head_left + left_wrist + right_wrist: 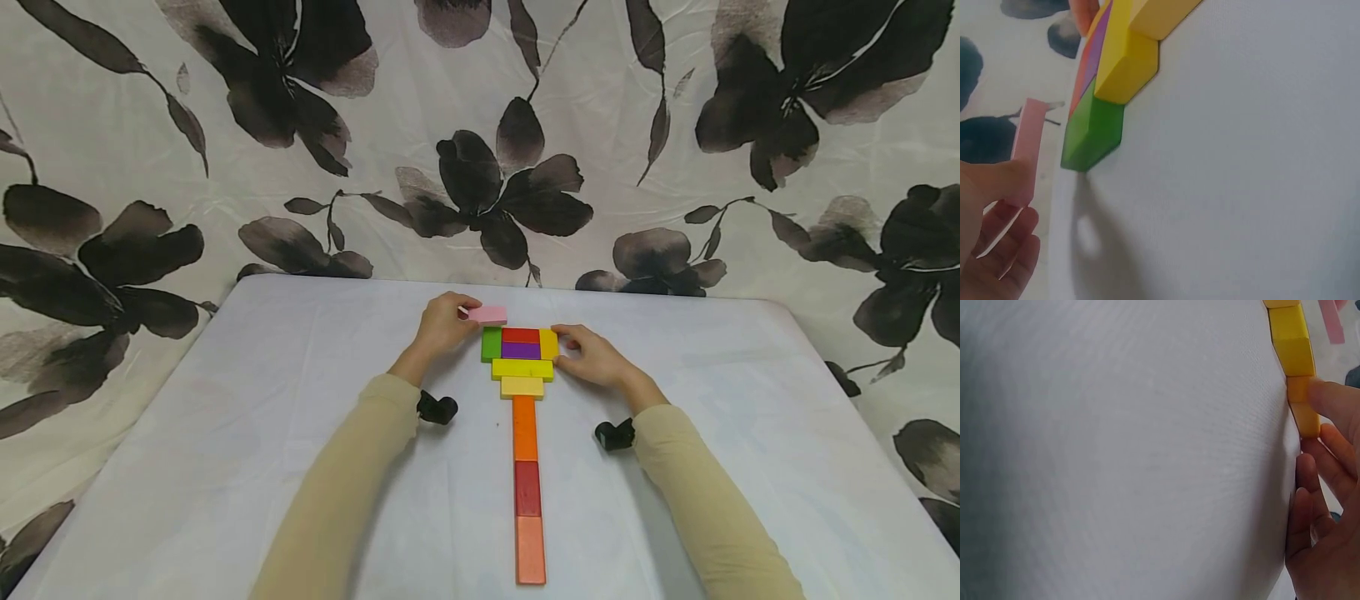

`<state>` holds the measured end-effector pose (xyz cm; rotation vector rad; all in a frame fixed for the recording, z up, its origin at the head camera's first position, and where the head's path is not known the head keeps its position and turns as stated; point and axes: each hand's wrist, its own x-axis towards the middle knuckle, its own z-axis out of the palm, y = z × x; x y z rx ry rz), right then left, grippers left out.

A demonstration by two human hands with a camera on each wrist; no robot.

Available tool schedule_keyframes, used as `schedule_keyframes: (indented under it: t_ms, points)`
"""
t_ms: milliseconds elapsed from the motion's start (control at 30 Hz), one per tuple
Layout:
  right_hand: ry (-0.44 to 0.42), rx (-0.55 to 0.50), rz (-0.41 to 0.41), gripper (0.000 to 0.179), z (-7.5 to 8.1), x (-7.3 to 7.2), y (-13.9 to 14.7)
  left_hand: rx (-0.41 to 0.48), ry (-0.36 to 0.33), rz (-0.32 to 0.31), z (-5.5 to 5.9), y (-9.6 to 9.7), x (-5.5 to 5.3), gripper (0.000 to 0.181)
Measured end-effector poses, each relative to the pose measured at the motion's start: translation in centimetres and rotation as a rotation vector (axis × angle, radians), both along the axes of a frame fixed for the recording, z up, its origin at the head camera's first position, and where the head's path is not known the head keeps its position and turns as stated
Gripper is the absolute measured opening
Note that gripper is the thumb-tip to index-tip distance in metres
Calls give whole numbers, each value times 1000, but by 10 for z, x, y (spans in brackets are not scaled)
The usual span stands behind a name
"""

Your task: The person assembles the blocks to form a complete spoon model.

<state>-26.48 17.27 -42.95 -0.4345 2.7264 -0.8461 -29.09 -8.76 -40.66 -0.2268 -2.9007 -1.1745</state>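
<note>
My left hand pinches a pink block between thumb and fingers, at the far end of a flat layout of coloured wooden blocks. In the left wrist view the pink block is raised apart from the green block. Thumb and forefinger of my right hand grip the near and far ends of an orange-yellow block at the row's right end. Between it and the green block lie a red block and a purple block.
Below that row lie a yellow block and a shorter pale yellow block. An orange block, a dark red block and a salmon block form a column toward me. Flowered cloth hangs behind the white table.
</note>
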Motion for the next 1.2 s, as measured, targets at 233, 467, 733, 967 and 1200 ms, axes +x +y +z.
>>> schedule_keyframes:
  t_ms: [233, 467, 733, 967, 1200]
  points:
    - [-1, 4, 3, 58, 1, 1, 1, 34, -44, 4, -7, 21, -6, 28]
    - [3, 0, 8, 58, 2, 2, 1, -12, -44, 32, -11, 37, -10, 28]
    - [1, -1, 9, 58, 1, 2, 0, -27, -40, 45, -13, 47, -13, 29]
    - [3, -3, 13, 58, 0, 1, 1, -29, -70, 54, -11, 52, -13, 30]
    - [0, 0, 15, 57, 0, 0, 1, -11, -93, 35, -10, 57, -14, 30]
